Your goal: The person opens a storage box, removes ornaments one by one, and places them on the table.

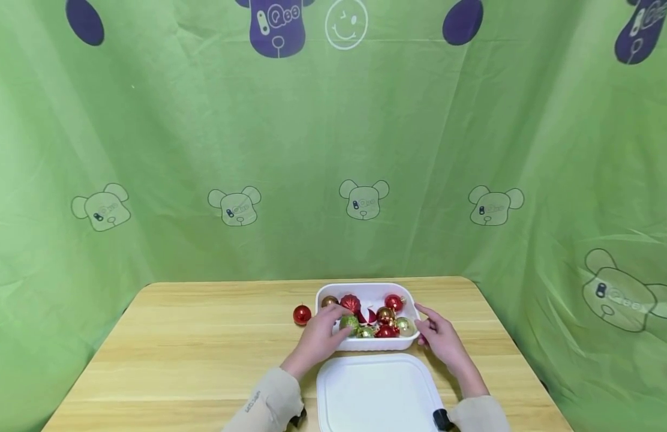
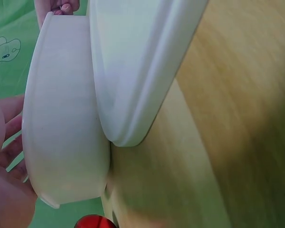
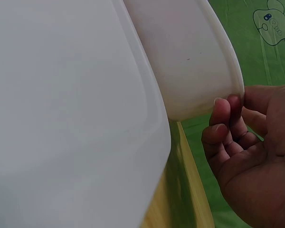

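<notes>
The left hand (image 1: pixel 318 339) reaches into the white tub (image 1: pixel 366 344) with bent fingers on a green ball (image 1: pixel 348 323); I cannot tell if it has really grabbed it. The right hand (image 1: pixel 440 337) has loosely bent fingers touching the tub's rim at 3 o'clock and holds nothing. The tub sits on the wooden table (image 1: pixel 193 336), full of shiny balls. One red ball (image 1: pixel 302 314) lies outside at 9 o'clock. The white lid (image 1: pixel 378 393) lies flat at 6 o'clock. I think it helps to hold the tub steady and lift just one ball gently.
</notes>
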Motion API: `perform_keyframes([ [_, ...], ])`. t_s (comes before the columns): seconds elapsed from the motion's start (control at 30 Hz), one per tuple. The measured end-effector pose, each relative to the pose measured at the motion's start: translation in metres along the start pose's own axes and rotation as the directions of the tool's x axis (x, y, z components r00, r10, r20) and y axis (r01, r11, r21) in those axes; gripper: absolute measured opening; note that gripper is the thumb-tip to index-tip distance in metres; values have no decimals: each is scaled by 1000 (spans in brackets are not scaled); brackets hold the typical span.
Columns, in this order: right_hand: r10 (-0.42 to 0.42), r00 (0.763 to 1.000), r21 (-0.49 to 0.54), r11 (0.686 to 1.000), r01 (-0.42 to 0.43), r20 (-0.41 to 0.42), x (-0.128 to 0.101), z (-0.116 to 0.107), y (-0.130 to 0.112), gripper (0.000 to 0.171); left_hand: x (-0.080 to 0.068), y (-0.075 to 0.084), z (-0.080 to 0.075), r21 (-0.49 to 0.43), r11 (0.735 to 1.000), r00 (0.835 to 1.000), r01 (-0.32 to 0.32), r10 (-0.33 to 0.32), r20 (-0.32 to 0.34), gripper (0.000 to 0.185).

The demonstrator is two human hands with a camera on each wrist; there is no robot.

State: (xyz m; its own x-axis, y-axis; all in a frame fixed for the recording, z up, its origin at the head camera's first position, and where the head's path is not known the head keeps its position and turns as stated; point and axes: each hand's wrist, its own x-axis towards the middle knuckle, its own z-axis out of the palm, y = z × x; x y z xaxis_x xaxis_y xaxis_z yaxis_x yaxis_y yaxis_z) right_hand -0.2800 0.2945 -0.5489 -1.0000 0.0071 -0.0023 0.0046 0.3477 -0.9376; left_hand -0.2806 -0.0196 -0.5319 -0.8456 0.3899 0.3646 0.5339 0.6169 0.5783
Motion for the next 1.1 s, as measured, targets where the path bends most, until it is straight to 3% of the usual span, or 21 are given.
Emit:
perform_keyframes([
  [0.33, -9, 1000, -8, 1000, 9, -7, 1, -1, -1, 54, 8, 5, 0, 131, 991, 996, -17, 5, 93, 39],
  [0.73, 6, 1000, -7, 1000, -6, 6, -2, 1, -1, 56, 24, 4, 7, 284, 959, 991, 12, -50, 127, 39],
  [1.1, -3, 1000, 7, 1000, 3, -2, 1, 0, 2, 54, 30, 4, 11, 314, 948, 984, 50, -102, 149, 23],
])
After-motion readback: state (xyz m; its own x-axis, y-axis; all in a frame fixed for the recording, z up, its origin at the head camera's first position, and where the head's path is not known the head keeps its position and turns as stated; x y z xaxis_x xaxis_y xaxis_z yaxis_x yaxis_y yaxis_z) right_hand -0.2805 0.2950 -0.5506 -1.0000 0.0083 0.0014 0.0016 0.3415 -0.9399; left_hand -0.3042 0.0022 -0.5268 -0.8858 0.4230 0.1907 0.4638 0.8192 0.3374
